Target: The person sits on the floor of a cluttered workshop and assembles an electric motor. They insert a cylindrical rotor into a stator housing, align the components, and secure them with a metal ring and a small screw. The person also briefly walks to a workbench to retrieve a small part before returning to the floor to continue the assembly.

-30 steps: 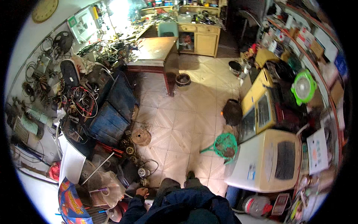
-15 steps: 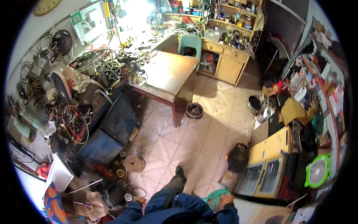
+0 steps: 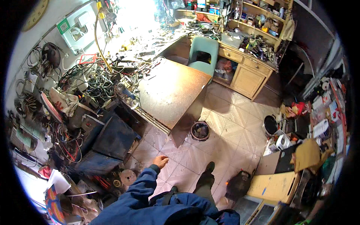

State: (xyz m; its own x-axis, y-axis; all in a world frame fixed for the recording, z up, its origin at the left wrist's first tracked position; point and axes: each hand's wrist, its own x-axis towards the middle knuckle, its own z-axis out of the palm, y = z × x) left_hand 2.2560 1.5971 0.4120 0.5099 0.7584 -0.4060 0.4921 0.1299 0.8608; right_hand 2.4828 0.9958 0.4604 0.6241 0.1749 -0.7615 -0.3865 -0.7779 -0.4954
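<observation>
My left hand swings out in front of my body above the tiled floor, its fingers loosely curled, and I see nothing in them. The dark blue sleeve of that arm runs back to the lower edge. Nearest to the hand is the front of a worn brown desk, with a gap of floor between them. My right hand is out of sight; only a bit of its blue sleeve shows at the lower edge. One of my dark shoes is planted forward, the other behind it.
A round bin stands beside the desk. A green chair is behind it. Tangled cables and a dark blue cabinet crowd the left. To the right are a dark bag-like bundle, a yellow cabinet and cluttered shelves.
I have stepped forward, and the desk and bin look closer. My left hand has swung forward. My right hand, earlier beside a green mesh-like thing, has left the view.
</observation>
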